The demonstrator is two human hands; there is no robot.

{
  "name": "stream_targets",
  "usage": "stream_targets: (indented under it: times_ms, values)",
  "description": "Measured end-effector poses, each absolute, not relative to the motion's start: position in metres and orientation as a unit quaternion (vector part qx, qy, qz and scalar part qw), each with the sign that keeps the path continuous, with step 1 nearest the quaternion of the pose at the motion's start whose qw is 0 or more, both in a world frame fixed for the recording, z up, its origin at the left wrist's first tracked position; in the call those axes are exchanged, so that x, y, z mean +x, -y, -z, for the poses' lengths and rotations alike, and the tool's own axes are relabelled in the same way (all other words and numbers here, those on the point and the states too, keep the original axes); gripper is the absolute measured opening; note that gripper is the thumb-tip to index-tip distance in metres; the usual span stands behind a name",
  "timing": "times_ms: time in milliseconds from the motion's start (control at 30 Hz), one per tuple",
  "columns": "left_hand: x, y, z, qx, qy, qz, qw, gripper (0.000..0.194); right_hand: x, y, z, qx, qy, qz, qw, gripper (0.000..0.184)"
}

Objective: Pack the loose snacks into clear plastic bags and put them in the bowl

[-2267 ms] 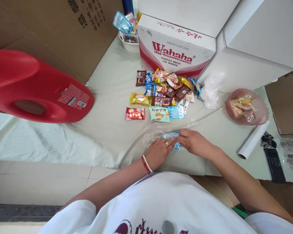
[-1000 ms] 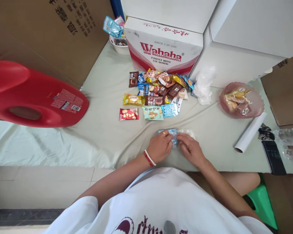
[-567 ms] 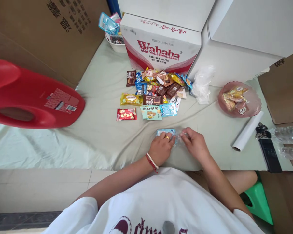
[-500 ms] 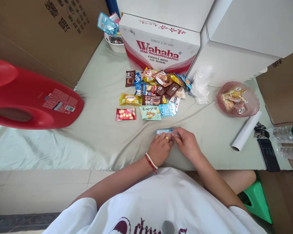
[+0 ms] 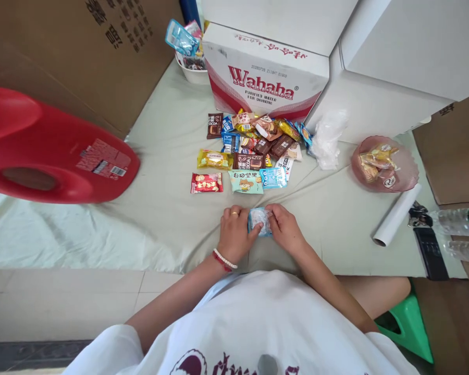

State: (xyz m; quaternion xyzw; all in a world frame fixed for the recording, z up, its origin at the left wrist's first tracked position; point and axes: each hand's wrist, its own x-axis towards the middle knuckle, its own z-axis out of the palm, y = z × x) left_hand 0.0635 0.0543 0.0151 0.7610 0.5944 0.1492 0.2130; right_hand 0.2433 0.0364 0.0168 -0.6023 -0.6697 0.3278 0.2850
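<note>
A small blue-and-white snack packet (image 5: 260,219) lies on the cloth-covered table between my two hands. My left hand (image 5: 234,233), with a ring and a beaded bracelet, holds its left edge, the thumb resting over the wrapper. From the other side, my right hand (image 5: 287,229) pinches the packet's right edge between thumb and fingers. Just beyond are a light green packet (image 5: 246,182) with a cartoon animal, a red packet (image 5: 207,183) and a light blue packet (image 5: 273,177). Behind them, several wrapped snacks form a pile, among them a brown cocoa packet (image 5: 248,161) and a yellow packet (image 5: 214,159).
A Wahaha carton (image 5: 266,78) stands behind the pile, near a crumpled clear bag (image 5: 329,138). To the left is a large red jug (image 5: 62,151). On the right are a pink bowl (image 5: 408,164) holding snacks, a white roll (image 5: 396,216), a black device (image 5: 430,252) and plastic bottles (image 5: 451,221).
My left hand has shifted left off the packet's middle, uncovering more of it. The packet now lies flatter in sight, and my right hand still grips its right side. The view has shifted slightly.
</note>
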Motion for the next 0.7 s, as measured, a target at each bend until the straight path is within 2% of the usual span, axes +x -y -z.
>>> stream_targets:
  times_ms: [100, 200, 300, 333, 433, 533, 633, 700]
  values:
    - [0.07, -0.059, -0.022, 0.733, -0.591, -0.203, 0.269, 0.014, 0.237, -0.024, -0.025, -0.573, 0.705, -0.307, 0.284, 0.045]
    - [0.073, -0.06, -0.03, 0.695, -0.577, -0.267, 0.336, 0.015, 0.231, -0.009, -0.034, -0.539, 0.738, -0.31, 0.263, 0.061]
    - [0.078, -0.058, -0.036, 0.643, -0.561, -0.308, 0.421, 0.014, 0.223, 0.0, -0.034, -0.56, 0.738, -0.287, 0.246, 0.079]
    - [0.081, -0.057, -0.038, 0.624, -0.555, -0.319, 0.448, 0.014, 0.221, 0.001, -0.032, -0.572, 0.734, -0.272, 0.245, 0.08]
    - [0.089, -0.055, -0.047, 0.6, -0.516, -0.352, 0.499, 0.016, 0.221, 0.001, -0.024, -0.599, 0.721, -0.23, 0.26, 0.058]
    - [0.086, -0.054, -0.056, 0.611, -0.464, -0.347, 0.539, 0.018, 0.253, -0.003, -0.029, -0.621, 0.682, -0.23, 0.31, 0.043]
    - [0.067, -0.052, -0.051, 0.638, -0.468, -0.307, 0.528, 0.022, 0.334, -0.016, -0.054, -0.712, 0.548, -0.196, 0.394, 0.031]
    - [0.046, -0.048, -0.039, 0.645, -0.503, -0.278, 0.504, 0.026, 0.408, -0.033, -0.078, -0.762, 0.473, -0.121, 0.425, 0.035]
